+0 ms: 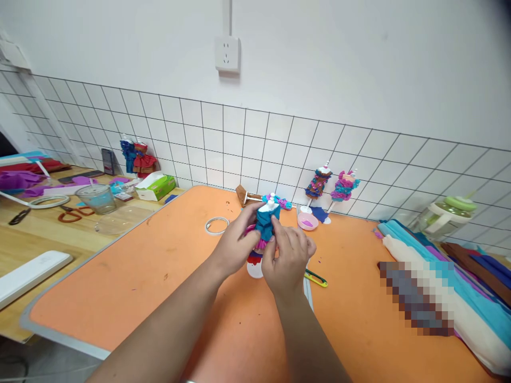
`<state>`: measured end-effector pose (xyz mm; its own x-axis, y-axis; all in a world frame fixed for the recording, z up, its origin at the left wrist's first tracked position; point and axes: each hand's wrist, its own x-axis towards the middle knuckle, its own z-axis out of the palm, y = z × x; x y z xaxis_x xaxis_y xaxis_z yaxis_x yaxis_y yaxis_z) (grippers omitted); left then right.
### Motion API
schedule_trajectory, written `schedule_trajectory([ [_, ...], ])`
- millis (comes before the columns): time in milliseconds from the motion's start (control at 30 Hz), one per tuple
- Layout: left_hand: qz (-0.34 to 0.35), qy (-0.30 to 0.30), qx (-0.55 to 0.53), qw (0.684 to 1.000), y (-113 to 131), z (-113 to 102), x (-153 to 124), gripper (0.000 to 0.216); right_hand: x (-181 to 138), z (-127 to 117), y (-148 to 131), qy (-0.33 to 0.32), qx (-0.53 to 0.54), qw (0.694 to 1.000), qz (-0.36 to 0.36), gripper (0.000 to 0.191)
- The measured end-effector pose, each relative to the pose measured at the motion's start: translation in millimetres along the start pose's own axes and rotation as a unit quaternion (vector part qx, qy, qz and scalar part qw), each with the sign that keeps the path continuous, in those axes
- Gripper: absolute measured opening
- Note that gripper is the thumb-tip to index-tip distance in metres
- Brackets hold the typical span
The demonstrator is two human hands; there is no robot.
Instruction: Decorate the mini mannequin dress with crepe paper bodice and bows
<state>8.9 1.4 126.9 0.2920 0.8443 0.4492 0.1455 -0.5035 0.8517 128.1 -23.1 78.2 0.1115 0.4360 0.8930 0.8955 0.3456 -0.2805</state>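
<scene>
Between my hands stands a miniature dress form [266, 221] with a white neck and a round white base [255, 268]. A teal bodice wraps its upper part, above layers of pink, blue and red ruffles. My left hand [238, 242] is closed around the form's left side, its thumb against the bodice. My right hand [288, 258] pinches at the right front of the bodice with thumb and index finger. Part of the skirt is hidden behind the fingers. Just beyond my right hand lies a yellow-green and black cutter or scissors [316, 278], partly covered.
Two dressed forms [318, 183] stand by the tiled wall, near a pink dish [307, 221]; another lies behind my hands. A tape ring [217, 226] lies left. Rolled coloured paper [451, 298] and a lidded jug [447, 215] are right; scissors [75, 214] and a tissue pack [156, 186] far left.
</scene>
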Motion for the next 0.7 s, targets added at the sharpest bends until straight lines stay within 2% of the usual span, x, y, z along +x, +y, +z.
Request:
schedule_trajectory([
  [167, -0.023, 0.095, 0.127, 0.987, 7.4, -3.6, 11.3, 0.031, -6.3, 1.2, -2.0, -0.003, 0.013, 1.0, 0.001, 0.037],
  [333, -0.049, 0.12, 0.174, 0.976, 9.3, -13.4, 17.0, 0.027, -11.7, 1.9, 1.3, 0.047, 0.142, 0.985, 0.082, 0.022],
  [400, -0.052, 0.117, 0.174, 0.976, 9.0, -18.0, 17.5, 0.028, -10.7, 2.3, 6.9, 0.052, 0.157, 0.981, 0.103, 0.02],
  [467, -0.059, 0.106, 0.157, 0.98, 7.1, -21.5, 18.2, 0.03, -8.0, 3.2, 14.1, 0.021, 0.133, 0.988, 0.075, 0.024],
  [567, -0.07, 0.086, 0.097, 0.989, 1.8, -24.0, 20.4, 0.034, -3.8, 5.4, 25.2, -0.022, 0.065, 0.997, -0.028, 0.029],
  [700, -0.085, 0.058, 0.023, 0.994, -2.8, -24.3, 24.4, 0.042, -2.1, 5.9, 37.2, 0.01, -0.004, 0.993, -0.116, 0.021],
])
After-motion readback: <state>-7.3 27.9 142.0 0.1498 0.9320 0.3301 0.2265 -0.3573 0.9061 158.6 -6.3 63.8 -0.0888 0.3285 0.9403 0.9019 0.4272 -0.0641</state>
